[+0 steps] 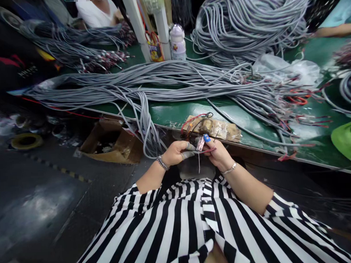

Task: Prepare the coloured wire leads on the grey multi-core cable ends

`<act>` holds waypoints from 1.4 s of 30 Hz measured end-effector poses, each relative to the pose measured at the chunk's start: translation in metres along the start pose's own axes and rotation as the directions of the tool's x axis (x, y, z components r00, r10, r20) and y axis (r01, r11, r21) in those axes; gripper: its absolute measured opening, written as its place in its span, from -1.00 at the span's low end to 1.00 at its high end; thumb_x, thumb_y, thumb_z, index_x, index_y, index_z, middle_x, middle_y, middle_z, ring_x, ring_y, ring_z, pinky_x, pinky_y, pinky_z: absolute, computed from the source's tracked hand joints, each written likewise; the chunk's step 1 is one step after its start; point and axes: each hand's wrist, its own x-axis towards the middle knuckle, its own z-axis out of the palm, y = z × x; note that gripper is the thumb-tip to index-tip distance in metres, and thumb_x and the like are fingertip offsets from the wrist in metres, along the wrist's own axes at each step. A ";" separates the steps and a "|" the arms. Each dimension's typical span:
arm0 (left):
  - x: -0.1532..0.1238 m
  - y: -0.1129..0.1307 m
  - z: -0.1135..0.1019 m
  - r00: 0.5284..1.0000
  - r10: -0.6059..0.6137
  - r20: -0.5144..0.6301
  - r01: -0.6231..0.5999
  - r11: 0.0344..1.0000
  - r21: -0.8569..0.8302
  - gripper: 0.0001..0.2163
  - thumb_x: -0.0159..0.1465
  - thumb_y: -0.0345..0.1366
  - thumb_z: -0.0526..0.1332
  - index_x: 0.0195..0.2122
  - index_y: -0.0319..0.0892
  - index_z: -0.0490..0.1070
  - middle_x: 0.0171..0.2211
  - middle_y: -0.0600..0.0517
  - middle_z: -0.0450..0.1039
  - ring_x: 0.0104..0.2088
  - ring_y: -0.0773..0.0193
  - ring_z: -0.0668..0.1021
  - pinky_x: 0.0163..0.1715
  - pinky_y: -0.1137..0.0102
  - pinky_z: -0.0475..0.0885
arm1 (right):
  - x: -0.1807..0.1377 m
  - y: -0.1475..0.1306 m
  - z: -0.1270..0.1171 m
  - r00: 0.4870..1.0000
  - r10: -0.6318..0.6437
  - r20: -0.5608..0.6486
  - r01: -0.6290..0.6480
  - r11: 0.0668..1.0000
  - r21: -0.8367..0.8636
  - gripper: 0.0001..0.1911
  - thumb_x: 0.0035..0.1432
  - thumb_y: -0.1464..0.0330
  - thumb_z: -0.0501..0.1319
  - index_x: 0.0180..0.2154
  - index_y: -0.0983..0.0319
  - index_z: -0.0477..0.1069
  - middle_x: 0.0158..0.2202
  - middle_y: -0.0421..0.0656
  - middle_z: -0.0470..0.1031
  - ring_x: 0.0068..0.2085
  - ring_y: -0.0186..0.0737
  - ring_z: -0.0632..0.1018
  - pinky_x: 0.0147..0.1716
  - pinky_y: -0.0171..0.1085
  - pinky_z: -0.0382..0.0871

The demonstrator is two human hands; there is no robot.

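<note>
Both hands meet just below the edge of the green table. The left hand has its grey-capped fingers pinched narrow on the thin red wires. The right hand, thumb in a blue cap, closes on the same wires from the other side. Just beyond the fingertips a brown taped block sits on the table edge. Farther beyond the fingers, grey cables lie in long bundles across the tabletop. Some hang over the edge left of the fingers, above a cardboard box on the dark floor. A bottle stands far beyond, a green fan well off to the right
</note>
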 end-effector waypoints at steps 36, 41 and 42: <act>-0.048 0.029 -0.008 0.972 0.151 -0.179 -0.135 0.986 0.101 -0.85 0.17 -0.30 0.33 -0.25 -0.22 0.53 -0.45 -0.02 0.50 -0.45 0.35 0.53 -0.40 0.47 0.43 | -0.014 0.009 -0.035 0.953 0.275 0.126 -0.273 0.961 -0.035 -0.48 -0.01 -0.07 0.27 -0.44 0.30 0.40 -0.50 -0.19 0.41 -0.66 -0.57 0.00 -0.72 -0.44 -0.31; -0.029 0.027 -0.011 0.964 0.176 -0.198 -0.154 0.981 0.120 -0.86 0.18 -0.30 0.32 -0.27 -0.24 0.53 -0.48 0.00 0.48 -0.48 0.37 0.52 -0.44 0.49 0.41 | -0.016 -0.006 -0.028 0.927 0.280 0.250 -0.256 0.959 -0.123 -0.48 0.00 -0.06 0.27 -0.42 0.32 0.41 -0.52 -0.21 0.38 -0.66 -0.59 -0.01 -0.72 -0.46 -0.30; -0.027 0.026 -0.010 0.969 0.193 -0.157 -0.174 0.977 0.127 -0.87 0.19 -0.31 0.31 -0.27 -0.24 0.52 -0.47 -0.01 0.50 -0.47 0.36 0.52 -0.42 0.48 0.42 | -0.017 -0.007 -0.028 0.908 0.303 0.290 -0.267 0.951 -0.157 -0.49 0.00 -0.04 0.28 -0.43 0.33 0.42 -0.53 -0.21 0.37 -0.67 -0.59 -0.02 -0.73 -0.46 -0.29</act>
